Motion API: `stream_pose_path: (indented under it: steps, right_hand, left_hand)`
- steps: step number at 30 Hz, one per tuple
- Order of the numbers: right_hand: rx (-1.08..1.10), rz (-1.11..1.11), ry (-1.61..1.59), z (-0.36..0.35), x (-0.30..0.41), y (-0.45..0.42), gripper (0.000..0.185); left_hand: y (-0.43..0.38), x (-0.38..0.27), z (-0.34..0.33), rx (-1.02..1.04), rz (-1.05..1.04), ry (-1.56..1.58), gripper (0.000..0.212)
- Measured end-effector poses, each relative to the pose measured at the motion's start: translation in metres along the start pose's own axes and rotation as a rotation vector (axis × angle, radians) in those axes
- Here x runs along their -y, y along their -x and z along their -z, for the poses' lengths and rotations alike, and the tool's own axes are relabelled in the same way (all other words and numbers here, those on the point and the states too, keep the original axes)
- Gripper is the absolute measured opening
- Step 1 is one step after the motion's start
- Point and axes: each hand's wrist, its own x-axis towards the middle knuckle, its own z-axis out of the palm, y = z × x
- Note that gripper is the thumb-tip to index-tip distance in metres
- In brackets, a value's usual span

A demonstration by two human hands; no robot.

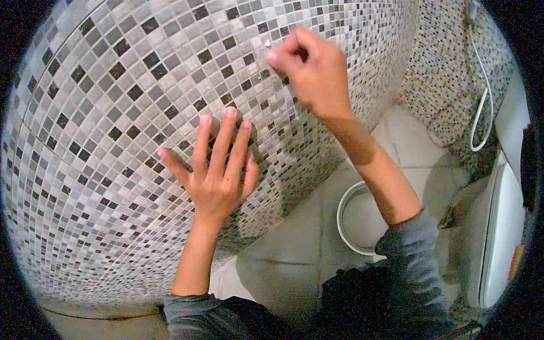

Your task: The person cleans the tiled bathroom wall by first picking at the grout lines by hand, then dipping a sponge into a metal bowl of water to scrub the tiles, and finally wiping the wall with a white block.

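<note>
A wall of small square mosaic tiles (140,127) in white, grey and black rises before me. My left hand (221,170) rests against it, palm towards the tiles and fingers spread. Higher up and to the right, my right hand (318,63) is close to the wall with its fingers curled and the thumb near the forefinger. Blur and the turned fingers hide whether anything is pinched in it. Just left of its fingertips, a tiny white speck (267,43) shows on the tiles.
A round container with a white rim (341,219) stands on the tiled floor (289,246), partly behind my right arm. At the right is a toilet with a white lid (503,233). A white hose (487,93) hangs by the far mosaic wall (442,55).
</note>
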Motion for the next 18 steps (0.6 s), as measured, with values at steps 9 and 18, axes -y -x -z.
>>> stream_pose_path:
  steps: [9,18]
  right_hand:
    - [0.03,0.026,0.009,0.002,-0.013,0.026,0.018]
    - [-0.087,0.178,0.004,-0.004,-0.007,0.009,0.017]
  left_hand:
    - [0.001,0.001,-0.003,-0.039,0.007,0.023,0.034]
    - [0.002,0.003,-0.003,-0.028,0.013,0.019,0.033]
